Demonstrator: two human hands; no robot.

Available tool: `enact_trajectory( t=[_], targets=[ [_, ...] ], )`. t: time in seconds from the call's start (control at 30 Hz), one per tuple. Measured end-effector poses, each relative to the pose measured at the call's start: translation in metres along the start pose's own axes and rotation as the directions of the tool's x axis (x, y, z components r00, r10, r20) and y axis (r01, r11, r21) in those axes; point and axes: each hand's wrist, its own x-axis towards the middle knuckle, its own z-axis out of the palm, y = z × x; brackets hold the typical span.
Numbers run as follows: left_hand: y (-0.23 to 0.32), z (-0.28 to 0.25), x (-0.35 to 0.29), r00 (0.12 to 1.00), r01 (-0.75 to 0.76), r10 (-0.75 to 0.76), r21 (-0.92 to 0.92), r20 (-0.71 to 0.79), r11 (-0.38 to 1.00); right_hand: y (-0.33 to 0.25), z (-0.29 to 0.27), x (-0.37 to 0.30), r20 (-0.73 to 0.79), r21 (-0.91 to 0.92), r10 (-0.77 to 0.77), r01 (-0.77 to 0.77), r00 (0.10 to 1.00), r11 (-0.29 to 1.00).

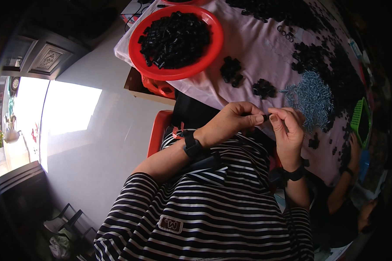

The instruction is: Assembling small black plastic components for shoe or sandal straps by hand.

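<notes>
Pale floor (pixel 96 143) stretches away on the left, bright where light falls through the open doorway, and a bench (pixel 248 43) covered in pale pink cloth fills the upper right. The black part (pixel 266 117) is held up between the two hands, just off the bench's near edge. It is small, dark and stubby; most of it is hidden by fingertips, so its full shape cannot be made out. The left hand (pixel 235 121) pinches one end between thumb and forefinger. The right hand (pixel 290 134) has its thumb and forefinger drawn close together at the other end; whether they grip it, I cannot tell.

Beyond the hands lie two small black clusters (pixel 264 88), and past them a red bowl (pixel 133 52) heaped with short, glossy black pieces (pixel 176 39). Blue pieces (pixel 311 95), slim and shiny, are piled near the right hand. Farther right, a co-worker's hand (pixel 355 150) is beside a green basket (pixel 358 115).
</notes>
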Motion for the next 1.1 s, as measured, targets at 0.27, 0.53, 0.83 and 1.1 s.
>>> enact_trajectory(
  t=[0.27, 0.53, 0.83, 1.1],
  targets=[
    [-0.002, -0.001, 0.001, 0.999, 0.021, -0.019, 0.064, -0.034, 0.998, 0.000, 0.000, 0.001, 0.054, -0.089, -0.064, 0.068, 0.997, 0.994],
    [0.005, 0.003, -0.001, 0.999, 0.016, -0.016, 0.000, -0.040, 1.000, -0.001, -0.001, -0.003, 0.072, -0.075, 0.022, -0.017, 0.997, 0.997],
    [0.004, 0.002, -0.002, 0.994, 0.093, -0.103, -0.190, -0.043, 0.977, -0.014, -0.003, -0.004, 0.135, -0.412, -0.188, 0.228, 0.973, 0.882],
    [-0.003, 0.001, 0.000, 0.996, 0.087, -0.090, -0.189, -0.011, 0.978, -0.016, 0.004, -0.010, 0.149, -0.445, -0.230, 0.273, 0.962, 0.853]
  ],
)
